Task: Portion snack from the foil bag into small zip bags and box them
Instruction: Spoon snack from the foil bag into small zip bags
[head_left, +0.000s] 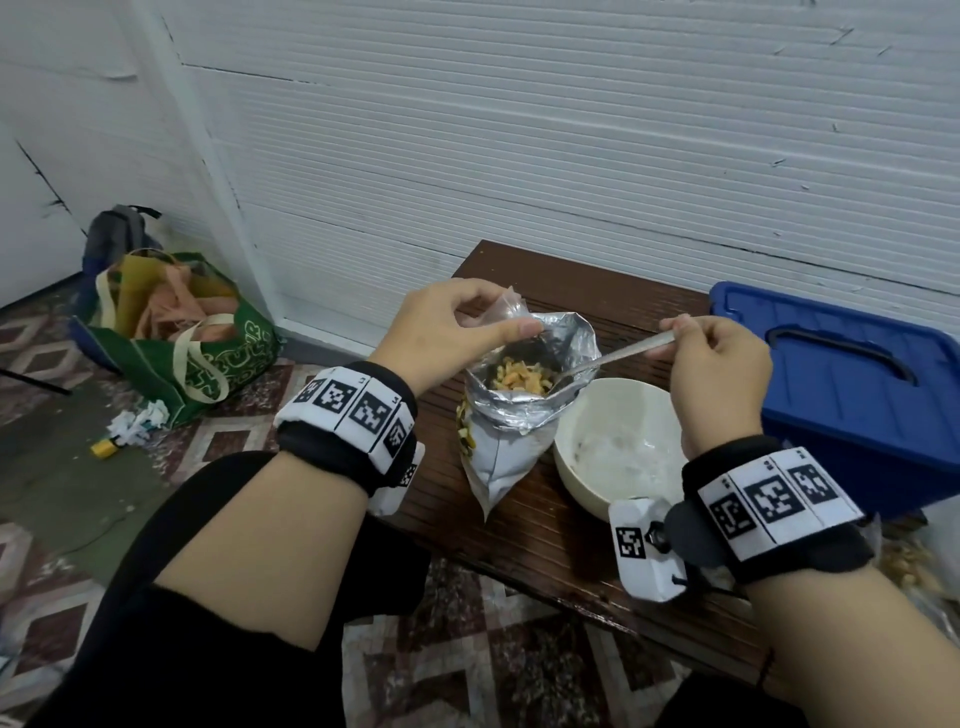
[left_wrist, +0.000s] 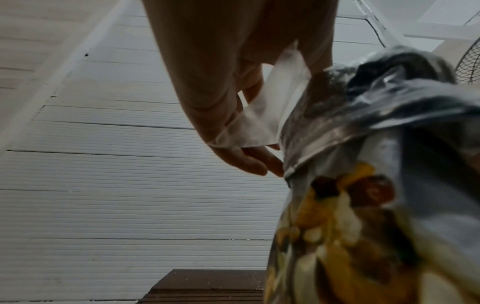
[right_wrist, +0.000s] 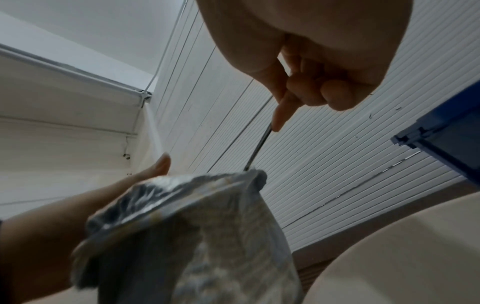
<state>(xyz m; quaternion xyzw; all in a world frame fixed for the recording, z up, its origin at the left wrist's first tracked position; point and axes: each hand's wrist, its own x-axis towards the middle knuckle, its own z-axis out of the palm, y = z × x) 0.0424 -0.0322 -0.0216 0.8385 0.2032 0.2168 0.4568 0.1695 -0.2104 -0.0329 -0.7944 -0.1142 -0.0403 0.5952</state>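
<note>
— Where the foil bag (head_left: 511, 415) stands open at frame centre, what's inside?

— Yellow snack pieces (head_left: 522, 376). Beside it, a white bowl (head_left: 618, 447) and a closed blue box (head_left: 852, 389) at right, on a dark wooden table (head_left: 545, 540) against a white ribbed wall (head_left: 519, 130).

— And the hands?

— Left hand (head_left: 447, 327) pinches a clear zip bag (head_left: 506, 306) at the rim. Right hand (head_left: 719, 371) grips a spoon (head_left: 618, 356), its handle slanting down-left into the bag.

No legible text; the green bag's (head_left: 197, 332) lettering is unreadable.
</note>
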